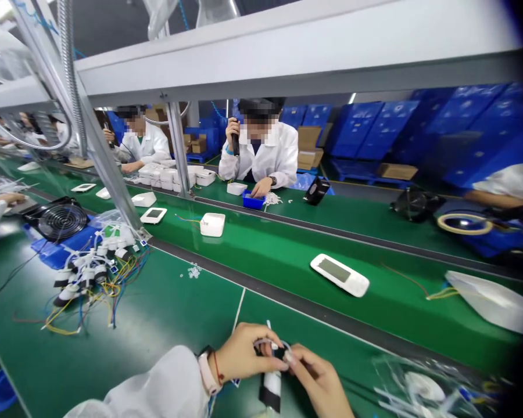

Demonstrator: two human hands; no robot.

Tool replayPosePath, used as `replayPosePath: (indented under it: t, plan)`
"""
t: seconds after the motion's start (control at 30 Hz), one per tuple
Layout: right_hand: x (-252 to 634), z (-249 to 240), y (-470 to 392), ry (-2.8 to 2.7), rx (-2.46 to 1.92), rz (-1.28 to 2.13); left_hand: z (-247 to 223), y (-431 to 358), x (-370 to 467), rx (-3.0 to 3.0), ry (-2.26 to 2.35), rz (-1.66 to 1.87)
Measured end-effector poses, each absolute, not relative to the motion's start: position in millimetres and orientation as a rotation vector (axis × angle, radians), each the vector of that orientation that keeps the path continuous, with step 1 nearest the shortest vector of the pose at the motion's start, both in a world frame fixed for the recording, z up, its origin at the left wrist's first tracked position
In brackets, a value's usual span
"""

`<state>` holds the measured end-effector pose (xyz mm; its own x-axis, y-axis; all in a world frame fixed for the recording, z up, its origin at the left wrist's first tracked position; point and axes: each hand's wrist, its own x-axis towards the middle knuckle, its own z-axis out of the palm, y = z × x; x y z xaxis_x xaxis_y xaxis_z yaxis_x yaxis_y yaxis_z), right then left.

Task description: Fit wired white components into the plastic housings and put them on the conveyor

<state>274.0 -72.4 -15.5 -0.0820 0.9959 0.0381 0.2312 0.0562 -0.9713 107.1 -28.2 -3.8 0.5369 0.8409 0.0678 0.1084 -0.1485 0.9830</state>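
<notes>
Near the bottom centre, my left hand point(246, 354) and my right hand point(316, 374) meet over the green table point(169, 325). My left thumb and fingers pinch a small black and white part with a pale tube point(265, 343). The fingertips of my right hand close on the same part from the right. A white cylinder with a black band point(271, 390) hangs or lies just below my fingers; which of the two I cannot tell. My left wrist wears a pale band.
Wired white parts point(87, 273) pile up at the left beside a black fan point(63, 220). Small rings point(194, 271) lie on the table. A white display casing point(340, 275) sits on the green belt point(261, 247). Plastic bags point(422, 386) are at lower right. A person point(259, 145) works opposite.
</notes>
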Motion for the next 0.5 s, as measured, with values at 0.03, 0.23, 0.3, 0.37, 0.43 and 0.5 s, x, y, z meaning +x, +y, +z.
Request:
replayPosePath:
  t: [0.03,0.23,0.3,0.37,0.43,0.5]
  plan:
    - [275,-16,-72,-1.461,-1.305,1.116,-4,-28,107,1.603,0.814,0.786]
    - [277,-23,-70,-1.484,-1.263,1.136,-7,-27,107,1.583,0.798,0.801]
    - [277,-26,-70,-1.494,-1.258,1.129,-6,-27,107,1.583,0.8,0.799]
    - [277,-26,-71,-1.498,-1.274,1.109,-4,-27,108,1.592,0.802,0.793]
    - [277,-26,-70,-1.509,-1.295,1.097,-2,-26,108,1.614,0.814,0.797]
    - [278,-23,-71,-1.529,-1.313,1.095,-2,-26,107,1.639,0.846,0.81]
